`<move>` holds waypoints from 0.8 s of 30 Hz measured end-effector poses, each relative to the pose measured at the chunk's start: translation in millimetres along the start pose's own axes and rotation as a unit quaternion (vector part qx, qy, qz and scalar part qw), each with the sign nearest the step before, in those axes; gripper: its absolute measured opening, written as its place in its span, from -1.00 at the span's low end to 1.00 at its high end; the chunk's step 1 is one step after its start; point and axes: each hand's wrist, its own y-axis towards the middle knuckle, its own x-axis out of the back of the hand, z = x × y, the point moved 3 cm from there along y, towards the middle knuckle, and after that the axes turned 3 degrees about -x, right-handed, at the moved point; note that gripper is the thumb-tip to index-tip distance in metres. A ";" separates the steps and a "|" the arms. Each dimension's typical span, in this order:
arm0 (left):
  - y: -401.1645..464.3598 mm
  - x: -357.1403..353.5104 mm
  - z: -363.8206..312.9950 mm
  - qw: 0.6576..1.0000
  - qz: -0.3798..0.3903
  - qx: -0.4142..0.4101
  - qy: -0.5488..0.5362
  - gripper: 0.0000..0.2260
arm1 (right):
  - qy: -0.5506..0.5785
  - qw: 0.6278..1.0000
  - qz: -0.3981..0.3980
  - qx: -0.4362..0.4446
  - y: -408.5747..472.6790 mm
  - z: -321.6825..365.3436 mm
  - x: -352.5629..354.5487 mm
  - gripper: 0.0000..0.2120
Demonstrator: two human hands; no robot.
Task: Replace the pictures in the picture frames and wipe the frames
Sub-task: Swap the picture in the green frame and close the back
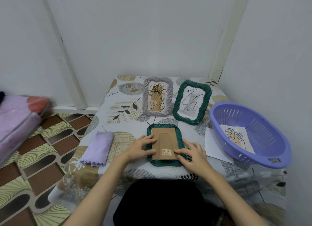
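Both hands (142, 145) (194, 154) seemingly flat on face-down frame (164, 144).

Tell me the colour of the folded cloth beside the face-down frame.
Light purple folded cloth, clearest in the head view.

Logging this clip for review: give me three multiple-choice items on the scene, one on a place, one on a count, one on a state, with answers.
1. Where is the cloth?
A. left of the face-down frame
B. in the basket
C. on the grey frame

2. How many frames stand upright?
A. one
B. two
C. three

3. How does the frame under the hands lie?
A. picture side up
B. back up
C. on its edge

Answers:
1 A, it lies folded on the table left of the face-down frame.
2 B, the grey frame and green frame stand at the back.
3 B, its cardboard backing shows under the left hand and right hand.
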 end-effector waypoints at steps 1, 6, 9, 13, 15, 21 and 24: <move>-1.8 0.8 0.1 1.000 -0.004 -0.008 -0.003 -0.46 | -0.005 1.000 0.004 0.001 0.1 -0.6 -0.4 -0.70; -12.0 -1.6 -4.2 0.998 0.004 -0.026 0.060 -0.37 | -0.021 1.000 0.013 -0.010 -0.9 0.4 -0.8 -0.72; -14.7 -1.6 -6.7 0.993 0.018 -0.030 0.110 -0.33 | -0.019 1.000 0.019 -0.016 -4.3 1.6 -0.6 -0.60; -17.2 -3.8 -7.4 0.986 0.021 -0.039 0.160 -0.34 | -0.023 0.999 0.021 -0.017 -4.5 1.9 -0.7 -0.59; -18.7 -7.1 -8.1 0.982 0.014 -0.054 0.182 -0.33 | -0.032 0.999 0.020 -0.012 -2.9 1.3 -1.4 -0.69; -21.5 -18.2 -6.5 0.989 -0.056 -0.078 0.108 -0.22 | -0.028 0.999 0.016 -0.015 -3.3 1.8 -1.3 -0.72; -20.9 -20.7 -3.9 0.990 -0.086 -0.085 0.079 -0.25 | -0.024 1.000 0.015 -0.013 -4.5 1.9 -1.2 -0.70</move>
